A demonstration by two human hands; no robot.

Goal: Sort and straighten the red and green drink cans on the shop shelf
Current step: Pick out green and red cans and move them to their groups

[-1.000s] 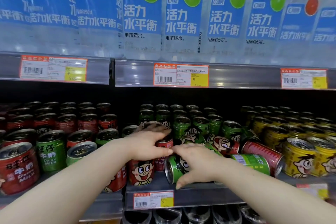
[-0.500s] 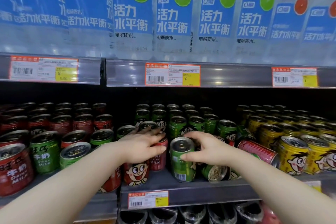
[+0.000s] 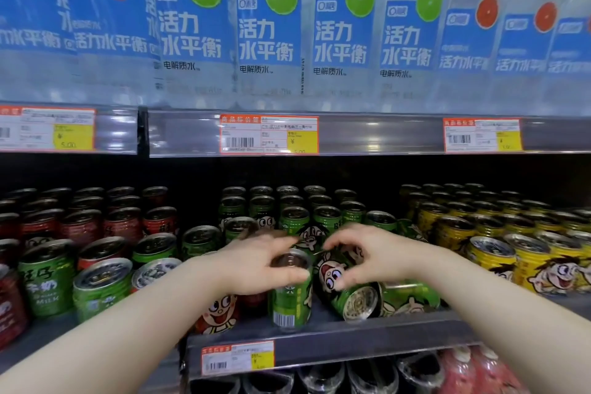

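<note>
An upright green can point(image 3: 291, 301) stands near the front of the shelf point(image 3: 335, 339), and my left hand point(image 3: 256, 262) grips it round its top rim, thumb across the front. Just right of it a green can point(image 3: 348, 291) lies tipped with its base toward me; my right hand point(image 3: 374, 256) curls over it, thumb and fingers pinching its upper end. Another green can point(image 3: 409, 297) lies on its side beyond that one. A red can point(image 3: 217, 310) with a cartoon face stands under my left wrist. Upright green cans point(image 3: 294, 214) fill the rows behind.
Red cans point(image 3: 80, 227) fill the left section, with a few green cans point(image 3: 44, 281) mixed in at its front. Yellow cans point(image 3: 492, 253) stand at the right. Large water bottles point(image 3: 265, 35) line the shelf above, and price tags point(image 3: 238, 358) hang on the shelf edges.
My left hand moved off the red can and took the upright green can by its top. My right hand let that can go and shifted right onto the tipped green can.
</note>
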